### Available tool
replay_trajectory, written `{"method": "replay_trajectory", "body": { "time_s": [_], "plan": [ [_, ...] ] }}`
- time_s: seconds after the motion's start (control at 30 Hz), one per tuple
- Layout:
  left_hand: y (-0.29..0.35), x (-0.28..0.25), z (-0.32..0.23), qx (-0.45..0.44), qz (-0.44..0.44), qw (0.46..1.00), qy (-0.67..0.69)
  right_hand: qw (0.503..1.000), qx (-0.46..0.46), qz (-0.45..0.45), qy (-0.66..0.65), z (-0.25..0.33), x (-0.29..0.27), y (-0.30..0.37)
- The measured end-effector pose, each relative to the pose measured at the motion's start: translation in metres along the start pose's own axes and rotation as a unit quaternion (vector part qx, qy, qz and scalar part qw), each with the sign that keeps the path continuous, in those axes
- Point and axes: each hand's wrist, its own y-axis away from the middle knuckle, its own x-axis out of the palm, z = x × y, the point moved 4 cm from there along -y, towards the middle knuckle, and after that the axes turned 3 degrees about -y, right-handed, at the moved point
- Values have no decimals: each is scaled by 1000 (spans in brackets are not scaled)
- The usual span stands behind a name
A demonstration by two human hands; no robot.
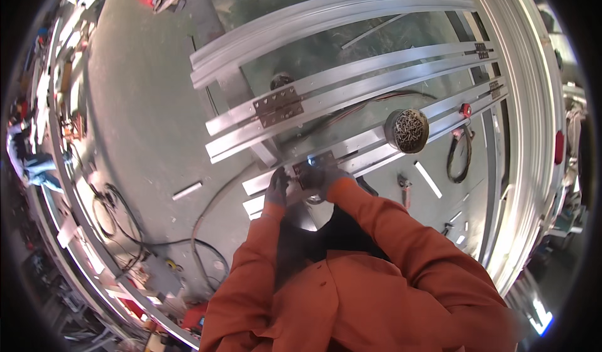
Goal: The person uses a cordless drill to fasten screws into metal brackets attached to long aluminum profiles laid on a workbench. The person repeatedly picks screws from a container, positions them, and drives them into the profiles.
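Observation:
My left hand (pixel 277 187), in a grey glove, is at the left end of the nearest pair of aluminium profiles (pixel 364 143). Its fingers look pinched together beside a dark brown hinge plate (pixel 324 159) lying across the pair; whatever they hold is too small to make out. Over the same plate, my gloved right hand (pixel 327 180) is closed around something dark that its fingers mostly hide. A small bright spot shines there. A round tub (pixel 410 131) full of small screws rests on the profiles to the right.
Farther off, another profile pair carries a brown hinge plate (pixel 278 106). A wide aluminium profile (pixel 338 13) lies beyond it. On the floor are a red-handled tool (pixel 405 190), metal offcuts (pixel 187 190) and dark cables (pixel 119 214). Long stacked profiles (pixel 527 101) line the right side.

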Motion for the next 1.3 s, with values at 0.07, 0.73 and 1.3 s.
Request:
{"method": "replay_trajectory", "body": {
  "time_s": [0.07,0.73,1.3],
  "plan": [
    [-7,6,-32,-203,-23,975,91,998,12,-44,-42,5,-16,27],
    [22,486,-169,279,231,784,-504,842,232,-281,-398,-330,26,359],
    [-27,548,-144,78,329,939,-63,821,247,-336,-390,-385,-16,366]
  ]
}}
